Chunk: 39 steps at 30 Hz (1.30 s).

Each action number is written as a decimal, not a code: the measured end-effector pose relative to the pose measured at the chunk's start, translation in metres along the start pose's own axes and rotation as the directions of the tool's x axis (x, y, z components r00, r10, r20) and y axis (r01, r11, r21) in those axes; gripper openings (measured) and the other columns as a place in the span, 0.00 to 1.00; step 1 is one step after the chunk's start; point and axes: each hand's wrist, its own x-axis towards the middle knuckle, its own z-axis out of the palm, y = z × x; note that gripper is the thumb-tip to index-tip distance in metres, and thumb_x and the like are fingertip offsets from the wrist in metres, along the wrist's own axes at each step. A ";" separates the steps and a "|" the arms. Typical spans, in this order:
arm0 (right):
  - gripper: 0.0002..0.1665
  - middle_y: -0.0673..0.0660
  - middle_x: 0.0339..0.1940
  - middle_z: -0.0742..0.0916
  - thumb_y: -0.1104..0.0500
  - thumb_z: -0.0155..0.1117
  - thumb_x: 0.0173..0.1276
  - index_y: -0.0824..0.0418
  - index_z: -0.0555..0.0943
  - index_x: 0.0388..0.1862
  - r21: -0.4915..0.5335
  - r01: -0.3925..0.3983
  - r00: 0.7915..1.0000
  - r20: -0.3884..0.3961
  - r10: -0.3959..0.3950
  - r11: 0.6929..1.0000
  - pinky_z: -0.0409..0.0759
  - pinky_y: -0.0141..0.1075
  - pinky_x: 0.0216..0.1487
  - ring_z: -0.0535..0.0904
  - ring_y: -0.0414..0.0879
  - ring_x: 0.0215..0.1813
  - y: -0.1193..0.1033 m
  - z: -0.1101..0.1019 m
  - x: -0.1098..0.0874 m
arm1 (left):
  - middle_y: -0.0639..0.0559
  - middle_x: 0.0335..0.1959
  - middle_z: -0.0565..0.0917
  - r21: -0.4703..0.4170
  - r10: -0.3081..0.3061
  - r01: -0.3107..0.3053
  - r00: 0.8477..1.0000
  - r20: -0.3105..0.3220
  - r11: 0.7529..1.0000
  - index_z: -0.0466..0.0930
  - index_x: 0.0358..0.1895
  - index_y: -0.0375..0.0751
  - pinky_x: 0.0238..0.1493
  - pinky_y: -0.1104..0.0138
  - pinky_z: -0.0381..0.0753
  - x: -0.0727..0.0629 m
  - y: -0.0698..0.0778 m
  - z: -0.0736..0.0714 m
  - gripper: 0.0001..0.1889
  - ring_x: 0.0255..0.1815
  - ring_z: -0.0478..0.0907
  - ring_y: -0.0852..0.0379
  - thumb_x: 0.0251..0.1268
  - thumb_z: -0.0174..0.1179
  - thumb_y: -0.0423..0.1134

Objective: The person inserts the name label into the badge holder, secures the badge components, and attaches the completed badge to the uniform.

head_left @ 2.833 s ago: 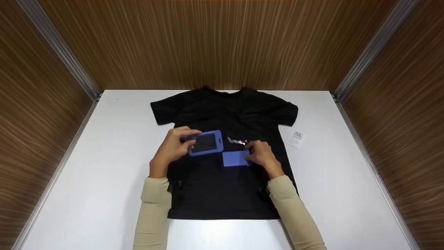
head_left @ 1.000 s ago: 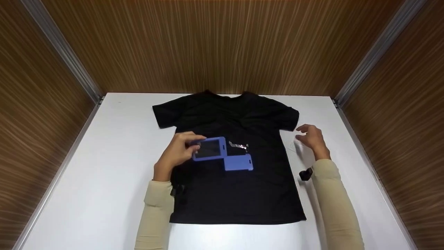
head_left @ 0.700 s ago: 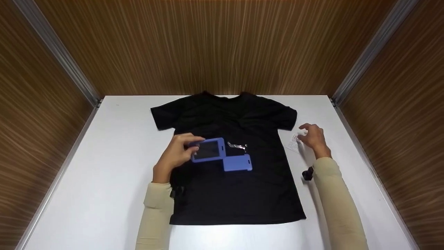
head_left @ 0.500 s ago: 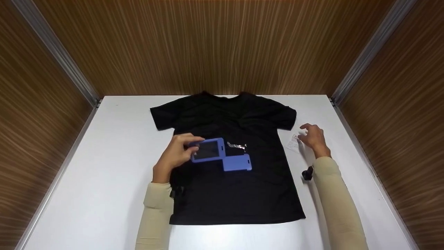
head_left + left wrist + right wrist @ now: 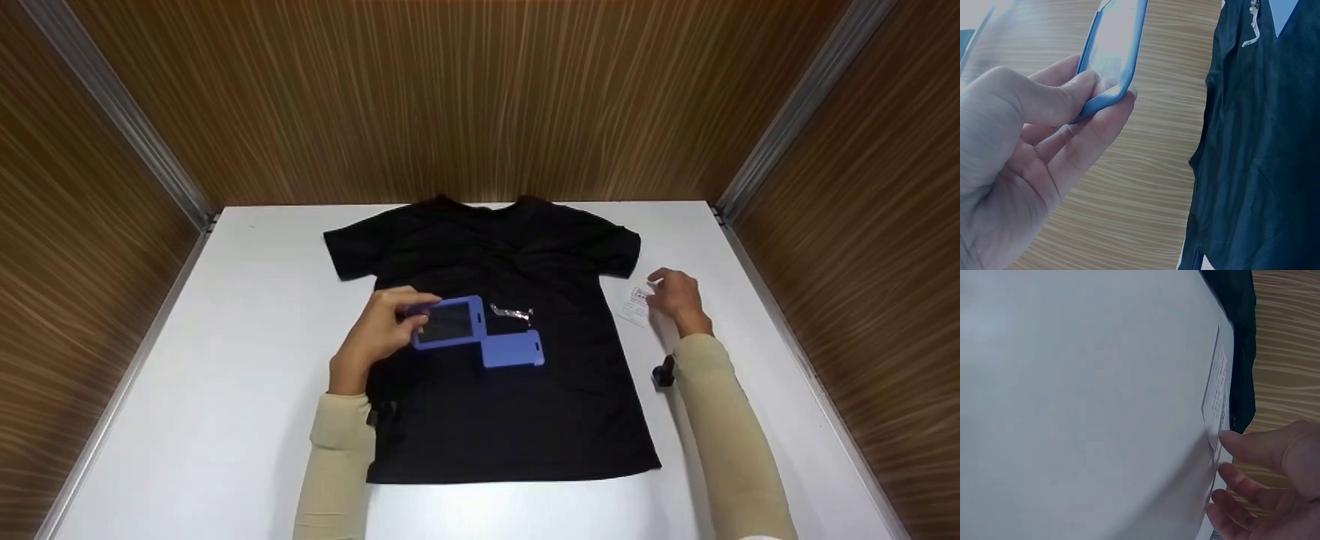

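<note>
Between the thumb and fingers of my left hand (image 5: 382, 326) is a blue badge holder (image 5: 480, 321) with a clear window, raised over the black T-shirt (image 5: 517, 427). The left wrist view shows the thumb on the window side of the holder (image 5: 1112, 100) and fingers behind it. A flat blue cover (image 5: 511, 350) with a slot lies on the shirt, and a small shiny silver strap clip (image 5: 513, 313) just above it. My right hand (image 5: 675, 296) reaches a white printed card (image 5: 636, 306) on the table. In the right wrist view, thumb and fingertips stand apart at the card's edge (image 5: 1216, 391).
The T-shirt lies spread flat, collar toward the back wall (image 5: 480, 97), on a white table (image 5: 225, 360). Wood-patterned panels (image 5: 82, 247) with metal corner strips enclose the left, back and right sides.
My right hand has let go of the blue cover and moved right to the printed card, its thumb and fingers now closer together. The left hand keeps holding the badge holder, almost still.
</note>
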 end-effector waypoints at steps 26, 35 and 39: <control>0.15 0.69 0.44 0.88 0.61 0.65 0.68 0.73 0.84 0.47 0.082 -0.059 0.997 0.057 0.054 0.995 0.74 0.37 0.43 0.82 0.52 0.40 0.002 -0.020 -0.003 | 0.46 0.37 0.88 0.030 0.002 -0.002 1.000 -0.011 1.000 0.90 0.53 0.41 0.40 0.62 0.82 0.000 -0.002 0.001 0.18 0.34 0.79 0.56 0.63 0.64 0.21; 0.17 0.69 0.40 0.88 0.65 0.65 0.68 0.74 0.82 0.52 0.198 0.003 1.000 0.001 -0.003 0.980 0.75 0.24 0.28 0.77 0.30 0.24 -0.019 -0.037 -0.007 | 0.45 0.36 0.87 0.014 -0.004 0.004 1.000 -0.003 1.000 0.89 0.55 0.41 0.38 0.63 0.83 0.000 -0.002 0.001 0.19 0.33 0.82 0.55 0.64 0.63 0.20; 0.18 0.75 0.42 0.87 0.68 0.64 0.68 0.74 0.81 0.55 0.244 0.045 0.999 -0.032 -0.038 0.969 0.76 0.22 0.27 0.78 0.29 0.23 -0.030 -0.040 -0.012 | 0.44 0.37 0.87 0.020 -0.011 0.011 1.000 0.005 1.000 0.89 0.55 0.41 0.40 0.64 0.82 0.000 -0.002 0.001 0.19 0.34 0.80 0.55 0.64 0.63 0.21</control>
